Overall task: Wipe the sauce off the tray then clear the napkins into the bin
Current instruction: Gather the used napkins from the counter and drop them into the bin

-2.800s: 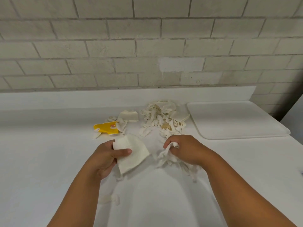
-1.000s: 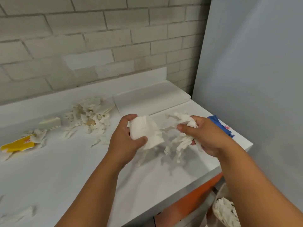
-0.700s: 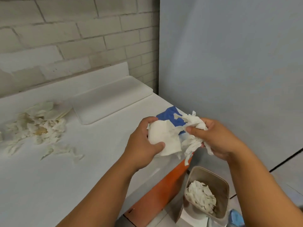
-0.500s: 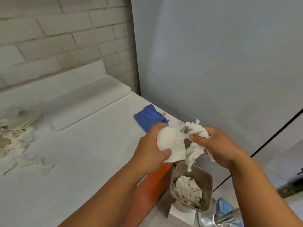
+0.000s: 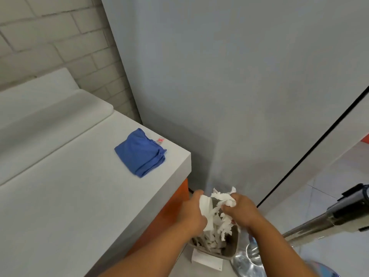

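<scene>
Both hands hang over the grey bin [image 5: 232, 249] on the floor beside the counter. My left hand [image 5: 192, 213] grips a folded white napkin [image 5: 205, 208]. Torn white napkin shreds [image 5: 222, 198] are bunched in the fingers of my right hand [image 5: 242, 210], with strips dangling down into the bin. More white napkin scraps [image 5: 209, 240] lie inside the bin. The white tray [image 5: 50, 114] sits at the back of the counter against the brick wall; no sauce shows on the part in view.
A folded blue cloth [image 5: 140, 154] lies near the counter's right corner [image 5: 185, 156]. The counter side is orange. A grey panel wall stands behind the bin. A metal tube with a dark fitting [image 5: 329, 218] crosses the lower right above a shiny base.
The view swung right from the counter and down to the bin. Both hands carried the napkins off the counter edge and lowered them to just above the bin.
</scene>
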A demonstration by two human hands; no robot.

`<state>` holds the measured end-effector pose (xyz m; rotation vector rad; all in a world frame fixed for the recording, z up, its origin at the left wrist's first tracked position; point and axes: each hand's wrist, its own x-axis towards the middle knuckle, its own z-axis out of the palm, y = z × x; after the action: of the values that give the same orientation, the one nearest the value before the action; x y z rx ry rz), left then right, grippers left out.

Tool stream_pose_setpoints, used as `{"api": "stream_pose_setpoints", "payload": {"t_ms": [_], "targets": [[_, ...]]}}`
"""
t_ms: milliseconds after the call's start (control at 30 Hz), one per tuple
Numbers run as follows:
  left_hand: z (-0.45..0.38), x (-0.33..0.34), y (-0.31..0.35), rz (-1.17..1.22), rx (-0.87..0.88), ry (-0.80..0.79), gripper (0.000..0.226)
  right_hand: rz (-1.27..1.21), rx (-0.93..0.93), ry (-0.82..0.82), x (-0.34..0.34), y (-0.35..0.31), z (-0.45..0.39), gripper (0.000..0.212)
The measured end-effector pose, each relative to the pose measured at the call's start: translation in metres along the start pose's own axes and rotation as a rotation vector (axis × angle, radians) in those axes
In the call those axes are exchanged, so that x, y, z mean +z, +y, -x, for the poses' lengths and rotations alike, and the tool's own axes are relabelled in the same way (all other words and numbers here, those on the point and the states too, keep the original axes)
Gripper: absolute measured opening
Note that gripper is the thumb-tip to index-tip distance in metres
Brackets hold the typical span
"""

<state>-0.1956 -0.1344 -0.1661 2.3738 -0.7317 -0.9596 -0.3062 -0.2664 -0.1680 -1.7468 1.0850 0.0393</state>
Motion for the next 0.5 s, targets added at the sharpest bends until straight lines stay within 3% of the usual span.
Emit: {"api": "stream_pose_setpoints", "payload": {"t_ms": [100, 267, 500], "targets": [[-0.024, 0.023, -0.01, 0.032, -0.093, -0.002, 0.073, 0.1, 0.071, -0.002, 0.017, 0.019, -0.021, 0.007], [-0.053, 0.045, -0.02, 0.0, -0.156, -0.014, 0.076, 0.29, 0.174, -0.036, 0.036, 0.045, -0.048, 0.037], [-0.071, 0.045, -0.031, -0.03, -0.149, -0.108, 0.078, 0.399, 0.202, -0.104, 0.042, 0.045, -0.061, 0.048]]}}
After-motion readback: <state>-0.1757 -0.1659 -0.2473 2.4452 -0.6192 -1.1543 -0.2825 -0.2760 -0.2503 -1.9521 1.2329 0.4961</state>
